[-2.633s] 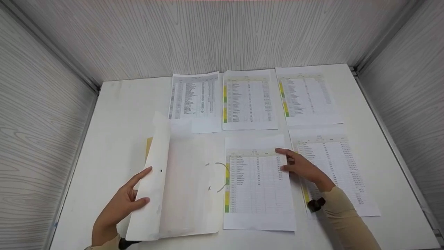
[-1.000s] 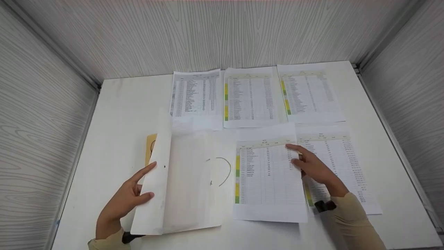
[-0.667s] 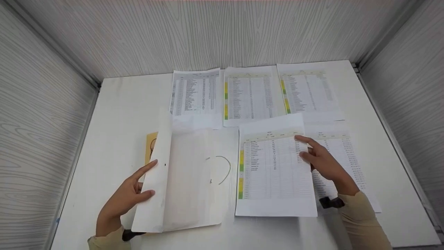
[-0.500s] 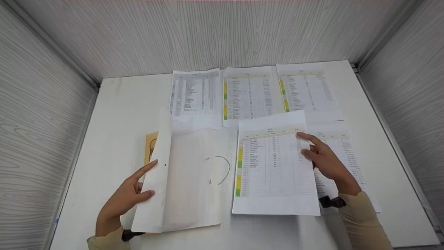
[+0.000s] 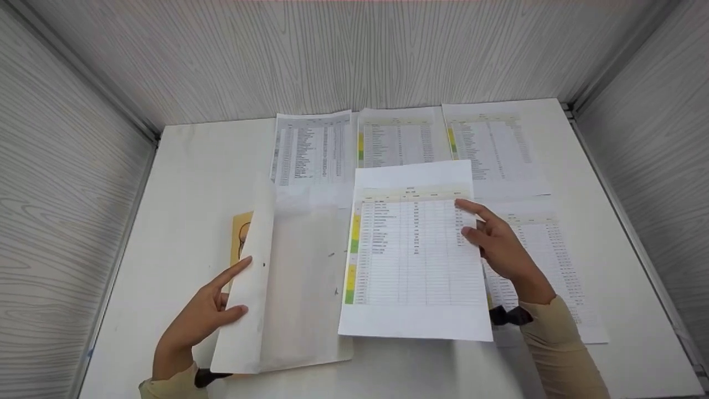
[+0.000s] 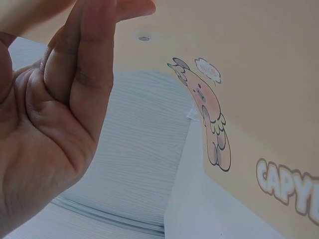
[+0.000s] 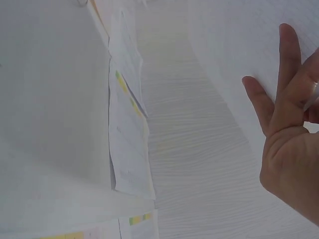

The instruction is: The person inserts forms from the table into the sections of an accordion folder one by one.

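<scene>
1. The right hand (image 5: pixel 496 244) pinches the right edge of a printed sheet (image 5: pixel 412 255), thumb on top and the other fingers beneath it.
2. That sheet is lifted off the counter (image 5: pixel 188 183). A second ago it lay further right, beside the folder; it has since swung left, and its left edge now overlaps the folder's open inner page and hides the curved mark seen there before.
3. The left hand (image 5: pixel 202 321) holds the folder's raised cover (image 5: pixel 243 310), thumb on the inner face and fingers behind, much as it did 2.6 s ago.
4. The folder (image 5: pixel 302 288) lies open at the near left of the counter; the left wrist view shows a cartoon animal (image 6: pixel 207 112) on its tan outside.
5. Another sheet (image 5: pixel 545 266) lies flat under the right forearm.
6. 3 more sheets (image 5: pixel 313 147) sit in a row along the far edge, unmoved; the lifted sheet now covers the lower part of the middle one.
</scene>
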`<state>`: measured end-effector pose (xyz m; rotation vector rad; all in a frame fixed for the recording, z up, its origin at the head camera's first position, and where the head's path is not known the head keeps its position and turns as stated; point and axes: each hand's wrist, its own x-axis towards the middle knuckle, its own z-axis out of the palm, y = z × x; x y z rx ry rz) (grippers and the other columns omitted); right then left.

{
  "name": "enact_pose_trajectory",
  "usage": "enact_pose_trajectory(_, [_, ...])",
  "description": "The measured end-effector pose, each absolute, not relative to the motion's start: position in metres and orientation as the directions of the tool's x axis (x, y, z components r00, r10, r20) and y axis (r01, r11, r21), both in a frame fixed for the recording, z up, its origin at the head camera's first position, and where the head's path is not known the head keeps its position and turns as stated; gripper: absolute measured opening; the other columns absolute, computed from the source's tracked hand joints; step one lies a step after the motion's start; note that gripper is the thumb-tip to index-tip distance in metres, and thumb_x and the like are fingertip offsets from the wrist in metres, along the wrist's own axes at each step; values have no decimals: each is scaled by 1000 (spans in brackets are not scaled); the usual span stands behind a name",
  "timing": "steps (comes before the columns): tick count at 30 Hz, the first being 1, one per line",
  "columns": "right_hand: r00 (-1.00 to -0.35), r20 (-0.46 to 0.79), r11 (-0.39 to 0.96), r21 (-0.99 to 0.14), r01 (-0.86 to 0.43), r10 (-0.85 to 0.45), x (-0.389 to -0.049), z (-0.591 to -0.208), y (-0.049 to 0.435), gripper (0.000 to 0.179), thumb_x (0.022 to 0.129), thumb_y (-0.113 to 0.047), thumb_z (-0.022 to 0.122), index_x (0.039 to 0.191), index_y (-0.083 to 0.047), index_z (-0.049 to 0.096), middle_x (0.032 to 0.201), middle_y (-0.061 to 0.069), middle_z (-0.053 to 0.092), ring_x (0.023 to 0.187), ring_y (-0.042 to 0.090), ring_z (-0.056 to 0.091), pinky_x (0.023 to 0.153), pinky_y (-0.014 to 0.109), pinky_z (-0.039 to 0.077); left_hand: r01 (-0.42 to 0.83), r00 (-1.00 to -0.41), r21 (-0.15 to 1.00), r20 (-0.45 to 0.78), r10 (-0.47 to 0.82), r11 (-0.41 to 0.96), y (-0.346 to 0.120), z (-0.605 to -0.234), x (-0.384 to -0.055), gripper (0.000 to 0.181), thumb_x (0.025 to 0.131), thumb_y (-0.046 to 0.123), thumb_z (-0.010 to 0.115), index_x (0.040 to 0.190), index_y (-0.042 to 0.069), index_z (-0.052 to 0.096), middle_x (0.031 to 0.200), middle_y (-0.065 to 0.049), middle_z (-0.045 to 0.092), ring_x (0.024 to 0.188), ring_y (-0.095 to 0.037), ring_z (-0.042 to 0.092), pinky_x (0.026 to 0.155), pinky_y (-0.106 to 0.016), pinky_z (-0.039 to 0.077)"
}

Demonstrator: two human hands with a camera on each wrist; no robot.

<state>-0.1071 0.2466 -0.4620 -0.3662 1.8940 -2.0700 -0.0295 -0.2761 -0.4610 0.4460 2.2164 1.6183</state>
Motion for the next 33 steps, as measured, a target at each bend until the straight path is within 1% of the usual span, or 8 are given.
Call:
enact_pose_trajectory(3, [-911, -19, -91, -994, 63, -412, -110, -460, 235, 57, 100, -8, 48, 151, -2, 23, 123, 2, 63, 92, 18, 71, 66, 30, 57, 21, -878, 959, -118, 463, 284, -275, -461, -30, 78, 87, -2, 64, 153, 5, 22, 52, 9, 32, 45, 3, 31, 42, -25, 41])
enact_pose_trajectory(6, [-905, -30, -94, -993, 77, -425, -112, -459, 223, 58, 100, -10, 50, 151, -4, 24, 125, 3, 62, 94, 19, 71, 67, 31, 58, 21, -875, 964, -111, 471, 267, -274, -462, -30, 78, 87, -4, 63, 153, 4, 21, 49, 0, 26, 42, -4, 26, 40, -25, 38])
enact_pose_trajectory(9, [-892, -47, -101, -990, 103, -449, -113, -460, 212, 59, 100, -11, 50, 152, -4, 24, 128, 4, 60, 96, 20, 71, 68, 32, 58, 43, -884, 959, -95, 458, 281, -274, -463, -29, 78, 86, -4, 65, 153, 4, 24, 49, -11, 22, 41, -14, 19, 38, -23, 30])
enact_pose_trajectory(11, [-881, -58, -103, -987, 120, -470, -114, -462, 205, 59, 100, -10, 50, 152, -4, 23, 129, 7, 59, 96, 20, 71, 69, 32, 58, 48, -886, 956, -94, 454, 290, -274, -463, -28, 78, 86, -3, 65, 152, 4, 25, 49, -13, 21, 42, -17, 18, 38, -22, 29])
enact_pose_trajectory(17, [-844, -83, -89, -984, 153, -530, -120, -465, 181, 58, 100, -11, 49, 152, -6, 24, 134, 16, 55, 97, 20, 70, 71, 33, 58, 43, -889, 949, -106, 445, 311, -274, -462, -28, 79, 85, -2, 66, 152, 6, 26, 49, -14, 21, 42, -11, 20, 39, -21, 31])
enact_pose_trajectory(22, [-825, -109, -87, -978, 188, -554, -126, -466, 163, 57, 100, -10, 47, 152, -7, 24, 137, 22, 53, 96, 19, 70, 68, 31, 57, 58, -877, 958, -85, 473, 279, -275, -462, -30, 79, 86, -5, 64, 153, 7, 24, 48, -14, 22, 40, -17, 18, 37, -23, 26])
enact_pose_trajectory(26, [-811, -147, -59, -974, 218, -566, -128, -468, 151, 57, 100, -7, 45, 152, -9, 24, 136, 22, 54, 96, 19, 70, 67, 32, 57, 47, -874, 961, -93, 476, 273, -275, -461, -30, 79, 86, -4, 64, 153, 5, 23, 48, -15, 22, 41, -19, 17, 37, -24, 26])
enact_pose_trajectory(33, [-801, -185, -22, -970, 240, -569, -131, -467, 136, 56, 100, -8, 45, 152, -14, 27, 134, 22, 56, 93, 20, 71, 61, 28, 55, 28, -882, 952, -120, 456, 305, -274, -461, -31, 79, 86, -1, 65, 153, 7, 24, 49, -16, 22, 41, -11, 19, 38, -23, 29])
